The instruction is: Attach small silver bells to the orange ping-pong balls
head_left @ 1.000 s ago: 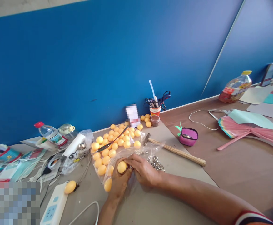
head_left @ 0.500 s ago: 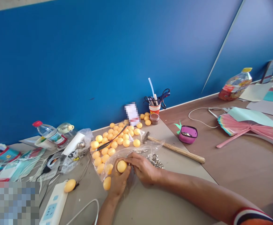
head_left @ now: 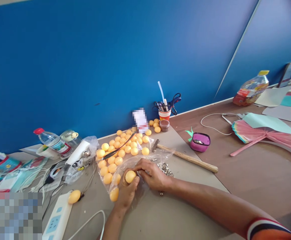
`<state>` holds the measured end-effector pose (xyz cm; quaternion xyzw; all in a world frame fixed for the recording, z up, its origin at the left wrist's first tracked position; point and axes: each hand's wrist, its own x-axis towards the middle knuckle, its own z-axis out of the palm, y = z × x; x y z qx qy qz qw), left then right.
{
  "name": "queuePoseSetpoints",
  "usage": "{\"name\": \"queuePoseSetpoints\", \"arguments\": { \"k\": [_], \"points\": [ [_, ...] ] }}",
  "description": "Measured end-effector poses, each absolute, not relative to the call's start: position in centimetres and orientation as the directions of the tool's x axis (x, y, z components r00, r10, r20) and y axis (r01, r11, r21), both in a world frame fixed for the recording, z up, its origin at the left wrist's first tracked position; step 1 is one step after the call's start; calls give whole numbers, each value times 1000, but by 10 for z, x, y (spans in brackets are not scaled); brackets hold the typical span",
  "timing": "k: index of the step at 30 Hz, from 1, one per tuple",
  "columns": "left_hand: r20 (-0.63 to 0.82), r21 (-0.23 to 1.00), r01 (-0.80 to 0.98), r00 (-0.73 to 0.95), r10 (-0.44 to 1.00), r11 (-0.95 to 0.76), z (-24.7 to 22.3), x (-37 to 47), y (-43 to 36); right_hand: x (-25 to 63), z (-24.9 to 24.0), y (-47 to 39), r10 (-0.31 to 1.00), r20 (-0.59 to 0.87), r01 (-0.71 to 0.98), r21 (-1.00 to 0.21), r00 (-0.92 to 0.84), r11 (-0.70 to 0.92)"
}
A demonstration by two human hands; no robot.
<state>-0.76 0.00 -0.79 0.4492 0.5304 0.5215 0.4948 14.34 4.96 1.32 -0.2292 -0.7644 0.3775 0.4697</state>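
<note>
The left hand (head_left: 127, 192) has its fingers curled around one yellow ball (head_left: 130, 177), which sits in the grip low over the counter (head_left: 172, 221), with its top side visible. The right hand (head_left: 154, 176) is just beside it, the fingers bent and their tips close to the side of this ball; whether they pinch something small, I cannot tell.

Directly beyond the hands, many yellow balls (head_left: 112, 168) lie in a clear plastic bag (head_left: 135, 164), and a black strap (head_left: 110, 154) is lying across them. The near part of the bag spreads around the hands, so it is the closest thing in their way. A heap of small metal pieces (head_left: 167, 170) is partly hidden behind the right hand. Beyond the heap rests a hammer (head_left: 192, 161), its head near the balls and its wooden handle pointing to the right. Farther right stands a purple container (head_left: 199, 143).

At the wall, an orange-and-white cup (head_left: 164, 115) full of tools stands behind a small jar (head_left: 164, 126). On the left side, another ball (head_left: 74, 197) is at the edge of a power strip (head_left: 58, 215), and a white cable (head_left: 92, 218) curves near the left forearm.
</note>
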Motion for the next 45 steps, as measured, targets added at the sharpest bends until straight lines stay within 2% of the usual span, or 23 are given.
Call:
{"name": "queuePoseSetpoints", "arguments": {
  "k": [3, 5, 8, 11, 14, 19, 25, 30, 38, 42, 45],
  "points": [
    [-69, 993, -97, -34, 997, 65, -14, -9, 0, 141, 11, 50, 770, 449, -29, -871, -454, 491],
    [-67, 989, -131, 4, 998, 66, -15, -9, 0, 139, 6, 52, 805, 325, -112, -944, -497, 312],
    [-42, 983, -174, 110, 993, 61, -12, -10, 0, 139, -3, 58, 713, 155, -260, -965, -684, -40],
    [-40, 980, -181, 225, 973, 83, -5, -10, -3, 143, -7, 64, 629, 123, -276, -949, -767, -152],
    [-62, 979, -170, 275, 960, 112, 2, -8, -6, 149, -4, 69, 540, 152, -238, -967, -828, -93],
    [-99, 976, -154, 306, 947, 152, 8, -7, -8, 156, 9, 73, 454, 239, -163, -966, -859, 201],
    [-136, 964, -163, 383, 914, 211, 6, -11, -6, 160, 21, 79, 320, 281, -181, -934, -905, 307],
    [-177, 967, -96, 405, 897, 235, 9, -14, -7, 161, 21, 77, 346, 272, -119, -906, -898, 406],
    [-219, 970, -18, 361, 906, 242, 19, -9, -8, 159, 19, 70, 420, 226, -121, -957, -879, 263],
    [-179, 946, -204, 328, 928, 254, 14, -7, -6, 157, 22, 68, 464, 250, -111, -945, -850, 306],
    [-143, 908, -348, 269, 952, 235, 11, -3, -5, 155, 21, 64, 567, 312, -90, -919, -763, 385]
  ]
}}
